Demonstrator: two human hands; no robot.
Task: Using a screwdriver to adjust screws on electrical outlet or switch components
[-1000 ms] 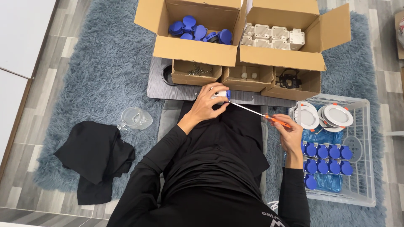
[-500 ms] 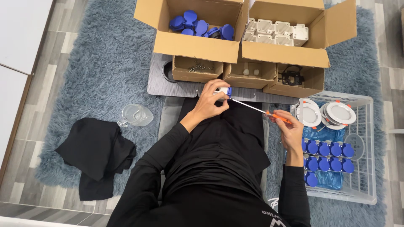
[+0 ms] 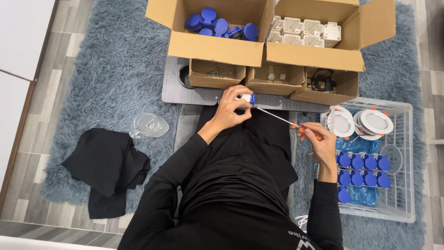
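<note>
While driving the screw, keep the screwdriver (image 3: 277, 117) in line with the small white-and-blue part (image 3: 246, 98) and press lightly so the tip stays seated. Left hand (image 3: 230, 109) closed around that part, held just above the near edge of the grey lap tray (image 3: 185, 95), in front of the small cardboard boxes (image 3: 217, 74). Right hand (image 3: 319, 141) curled tight on the orange handle, beside the white basket (image 3: 407, 162). Long axis of the driver slanted: tip up and left into the part, handle down and right.
</note>
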